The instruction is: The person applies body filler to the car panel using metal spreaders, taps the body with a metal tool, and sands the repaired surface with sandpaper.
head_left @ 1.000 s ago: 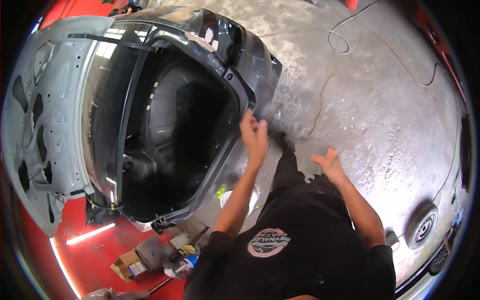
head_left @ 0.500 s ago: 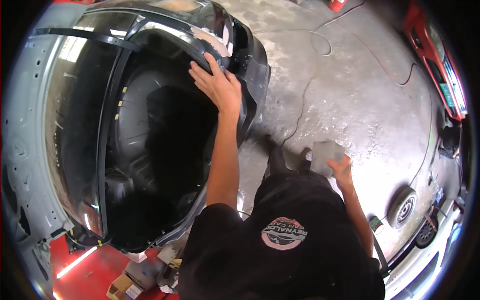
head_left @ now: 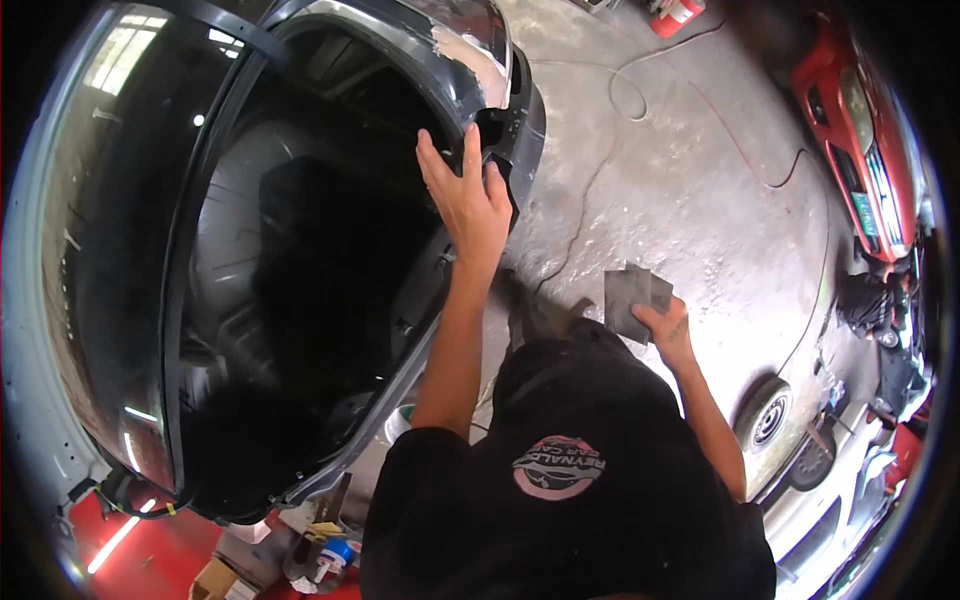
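Observation:
My left hand [head_left: 468,207] is open with its fingers spread, at the rear edge of a dark car body's trunk opening [head_left: 330,240]. Whether its fingertips touch the metal I cannot tell. Just beyond them, a pale, bare-looking patch [head_left: 468,65] marks the glossy rear corner panel. Away from the car, over the floor, my right hand [head_left: 670,328] grips grey sheets of sandpaper [head_left: 627,300], thumb on top and the fingers hidden underneath. The sheets overlap and look flat.
A loose wheel [head_left: 768,415] lies on the concrete floor [head_left: 700,200] at right, near a white car [head_left: 830,520]. A red car [head_left: 860,150] stands farther off. Hoses [head_left: 640,105] cross the floor. A cardboard box [head_left: 218,580] and a blue-capped container [head_left: 333,555] sit at lower left.
The view has shifted. My left hand has moved back from the pale patch, its fingers more spread. The sandpaper in my right hand is tilted differently, with its overlapping sheets showing more clearly.

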Available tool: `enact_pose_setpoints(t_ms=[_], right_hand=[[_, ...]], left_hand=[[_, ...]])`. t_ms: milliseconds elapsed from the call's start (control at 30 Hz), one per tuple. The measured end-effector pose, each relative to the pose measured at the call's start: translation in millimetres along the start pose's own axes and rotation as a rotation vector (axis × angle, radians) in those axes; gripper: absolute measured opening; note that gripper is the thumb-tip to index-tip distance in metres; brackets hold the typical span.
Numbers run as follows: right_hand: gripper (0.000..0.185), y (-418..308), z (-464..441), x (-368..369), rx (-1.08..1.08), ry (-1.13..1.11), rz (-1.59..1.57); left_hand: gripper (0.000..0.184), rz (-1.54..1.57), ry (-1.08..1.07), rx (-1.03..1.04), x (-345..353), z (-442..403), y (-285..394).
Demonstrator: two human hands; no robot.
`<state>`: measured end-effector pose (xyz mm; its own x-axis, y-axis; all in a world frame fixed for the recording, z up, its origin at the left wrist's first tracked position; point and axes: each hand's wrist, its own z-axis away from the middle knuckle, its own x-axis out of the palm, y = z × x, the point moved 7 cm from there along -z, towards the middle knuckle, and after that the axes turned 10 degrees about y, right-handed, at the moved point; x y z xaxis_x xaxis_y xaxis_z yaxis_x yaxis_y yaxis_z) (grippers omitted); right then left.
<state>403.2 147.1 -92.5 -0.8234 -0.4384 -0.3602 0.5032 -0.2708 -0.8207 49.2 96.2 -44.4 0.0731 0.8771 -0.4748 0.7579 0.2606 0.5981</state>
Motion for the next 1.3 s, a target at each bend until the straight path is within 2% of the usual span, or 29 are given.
enact_pose_setpoints(t_ms=[133, 233, 333, 433, 467, 533, 600, 667, 800, 900, 1000, 1067, 1133, 1233, 1300], right_hand=[[0.032, -34.5, -5.2, -0.9, -0.093, 0.106, 0.045], [0.031, -75.9, -3.6, 1.4, -0.172, 0.138, -0.05], [0.031, -107.4, 8.5, 23.1, -0.15, 0.001, -0.211], [0.031, -111.4, 10.6, 35.6, -0.231, -0.05, -0.159], [0.032, -106.8, 6.4, 31.3, -0.242, -0.059, -0.056], [0.032, -99.5, 1.4, 21.2, -0.228, 0.005, -0.076], [0.035, -99.1, -0.7, 9.3, -0.2, 0.044, -0.066], [0.037, -115.1, 3.6, 0.0, -0.29, 0.08, -0.055], [0.04, -137.1, 11.8, 0.7, -0.488, 0.01, -0.021], [0.043, -151.3, 14.7, -1.3, -0.682, 0.04, 0.007], [0.044, -148.0, 30.8, -4.8, -0.816, 0.074, 0.057], [0.043, -138.3, 36.0, -19.1, -0.847, 0.031, -0.002], [0.042, -135.3, 29.3, -35.2, -0.87, 0.0, 0.003], [0.04, -138.5, -9.6, -63.2, -0.743, 0.118, -0.084], [0.04, -133.6, 7.7, -67.7, -0.788, 0.09, -0.065]], left_hand=[[0.053, 0.134, 0.02, 0.065, -22.3, 2.1, 19.9], [0.045, 0.405, -0.166, -0.08, -21.6, 39.8, 45.2], [0.038, 1.007, -0.558, -0.9, 15.5, 97.8, 65.9], [0.039, 1.206, -0.705, -1.126, 39.5, 132.3, 68.0], [0.038, 1.186, -0.665, -1.11, 33.9, 126.8, 71.1], [0.037, 1.141, -0.576, -1.07, 17.9, 106.3, 75.8], [0.035, 0.981, -0.462, -0.937, 14.3, 100.8, 54.7], [0.03, 0.853, -0.355, -0.854, 8.4, 89.7, 47.9], [0.023, 0.823, -0.356, -0.704, 1.1, 81.5, 109.6], [0.036, 0.889, -0.308, -0.644, 7.3, 84.7, 151.9], [0.045, 0.927, -0.241, -0.712, 22.7, 88.3, 159.5], [0.05, 0.975, -0.245, -0.674, 15.8, 86.1, 189.2], [0.055, 0.982, -0.284, -0.637, 27.6, 100.4, 190.6], [0.062, 0.788, -0.339, -0.544, 26.9, 114.8, 225.4], [0.061, 0.674, -0.406, -0.621, 27.5, 112.4, 225.0]])
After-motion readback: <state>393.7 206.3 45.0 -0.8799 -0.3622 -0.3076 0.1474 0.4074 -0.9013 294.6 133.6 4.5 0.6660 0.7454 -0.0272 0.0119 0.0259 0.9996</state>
